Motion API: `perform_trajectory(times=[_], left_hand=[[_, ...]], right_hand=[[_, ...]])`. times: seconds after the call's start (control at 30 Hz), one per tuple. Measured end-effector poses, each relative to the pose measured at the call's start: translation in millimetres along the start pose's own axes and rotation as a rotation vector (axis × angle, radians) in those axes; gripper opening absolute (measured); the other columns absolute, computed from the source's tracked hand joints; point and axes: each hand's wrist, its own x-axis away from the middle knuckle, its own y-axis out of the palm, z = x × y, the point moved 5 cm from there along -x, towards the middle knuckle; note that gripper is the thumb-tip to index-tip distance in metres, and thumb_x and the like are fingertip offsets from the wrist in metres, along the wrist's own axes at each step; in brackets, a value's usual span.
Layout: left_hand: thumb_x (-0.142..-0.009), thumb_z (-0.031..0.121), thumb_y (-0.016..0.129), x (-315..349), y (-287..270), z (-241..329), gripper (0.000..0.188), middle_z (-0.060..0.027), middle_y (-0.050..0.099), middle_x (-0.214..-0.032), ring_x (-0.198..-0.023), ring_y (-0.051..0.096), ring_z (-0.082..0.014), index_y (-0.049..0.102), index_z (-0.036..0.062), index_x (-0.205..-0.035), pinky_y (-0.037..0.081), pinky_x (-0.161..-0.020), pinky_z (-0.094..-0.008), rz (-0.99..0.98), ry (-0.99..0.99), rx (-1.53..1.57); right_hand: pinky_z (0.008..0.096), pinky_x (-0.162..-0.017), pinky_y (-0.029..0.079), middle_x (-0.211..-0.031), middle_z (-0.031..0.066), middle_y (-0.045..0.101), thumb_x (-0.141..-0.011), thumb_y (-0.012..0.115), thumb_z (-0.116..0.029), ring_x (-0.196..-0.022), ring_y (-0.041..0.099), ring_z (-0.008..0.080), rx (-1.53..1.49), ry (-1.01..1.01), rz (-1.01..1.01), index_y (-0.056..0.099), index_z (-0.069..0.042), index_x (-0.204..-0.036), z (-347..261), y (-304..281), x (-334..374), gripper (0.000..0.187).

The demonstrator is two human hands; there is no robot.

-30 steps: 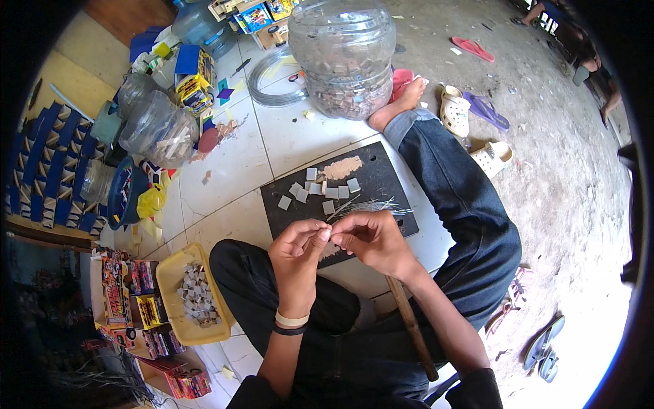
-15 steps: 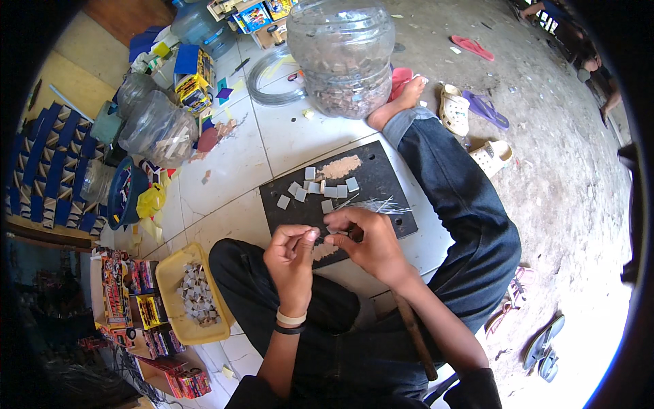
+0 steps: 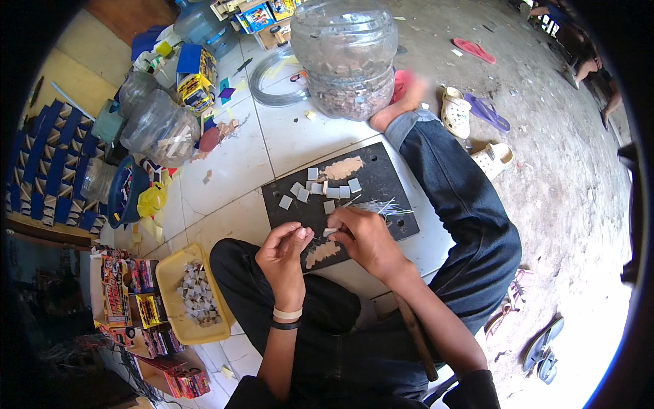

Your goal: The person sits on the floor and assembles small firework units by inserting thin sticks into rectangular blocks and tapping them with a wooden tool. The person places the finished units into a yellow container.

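My left hand (image 3: 283,266) is closed in a pinch over the near left edge of a black board (image 3: 286,217); whatever its fingertips hold is too small to make out. Just to its right, my right hand (image 3: 371,245) pinches a small pale block (image 3: 330,232) between thumb and fingers. Several small grey-topped square blocks (image 3: 334,192) lie scattered on the board beyond my hands. A bundle of thin metal wires (image 3: 385,206) rests beside my right hand. Wood dust (image 3: 343,168) is heaped at the far side, with another patch below my fingers.
A yellow tray (image 3: 163,310) of small blocks stands by my left knee. Beyond the board are a large clear plastic jug (image 3: 344,61) and a wire coil (image 3: 262,99). A wooden handle (image 3: 414,334) lies across my lap. Sandals (image 3: 487,112) and another person's legs (image 3: 589,68) are at right.
My hands have drawn slightly apart, the left moving a little left. The pale block in my right fingers now shows more clearly. The whole view has shifted slightly.
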Motion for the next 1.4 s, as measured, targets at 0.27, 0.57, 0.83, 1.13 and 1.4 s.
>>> perform_trajectory(times=[0.27,0.57,0.83,1.13,1.4], left_hand=[[-0.102,-0.004,0.078,-0.1,11.5,-2.9,0.013,-0.0094,0.079,-0.101,-0.094,0.079,-0.0159,0.074,-0.0068,-0.113,0.061,-0.086,-0.0269,0.005,0.118,-0.128],[-0.102,-0.003,0.078,-5.5,19.1,-11.7,0.012,-0.0081,0.079,-0.1,-0.091,0.078,-0.0142,0.074,-0.0049,-0.113,0.061,-0.082,-0.0271,-0.023,0.21,-0.22],[-0.101,-0.007,0.077,-5.2,23.7,-14.4,0.01,-0.0079,0.077,-0.103,-0.09,0.077,-0.0149,0.073,-0.0047,-0.11,0.061,-0.081,-0.0277,0.0,0.237,-0.212],[-0.099,-0.011,0.075,-3.9,23.7,-17.5,0.011,-0.008,0.076,-0.102,-0.09,0.076,-0.0149,0.073,-0.005,-0.108,0.061,-0.08,-0.0281,0.012,0.264,-0.229],[-0.098,-0.012,0.074,3.2,26.9,-9.3,0.011,-0.0118,0.075,-0.104,-0.09,0.075,-0.0169,0.071,-0.0044,-0.105,0.062,-0.081,-0.0301,-0.04,0.455,-0.403]], right_hand=[[0.0483,-0.087,0.059,-0.105,0.0159,0.078,-0.082,0.087,-0.001,-0.097,0.074,0.0381,0.273,-0.12,0.14,0.08,-0.002,-0.104,-3.4,3.9,3.7,0.023],[0.0455,-0.095,0.056,-0.108,0.0104,0.074,-0.081,0.088,-0.004,-0.104,0.068,0.0327,0.412,-0.1,0.179,0.083,-0.006,-0.1,-2.9,8.0,6.9,0.02],[0.0458,-0.093,0.057,-0.104,0.0105,0.075,-0.08,0.087,-0.003,-0.102,0.069,0.0336,0.41,-0.099,0.182,0.083,-0.006,-0.101,-2.0,8.9,7.1,0.021],[0.046,-0.093,0.057,-0.104,0.0106,0.075,-0.081,0.086,-0.003,-0.102,0.07,0.0338,0.431,-0.099,0.174,0.082,-0.006,-0.101,-1.5,9.9,7.2,0.021],[0.0471,-0.094,0.053,-0.105,0.0093,0.075,-0.083,0.086,-0.006,-0.106,0.069,0.0326,0.494,-0.101,0.159,0.082,-0.008,-0.102,-1.8,11.6,8.2,0.019]])
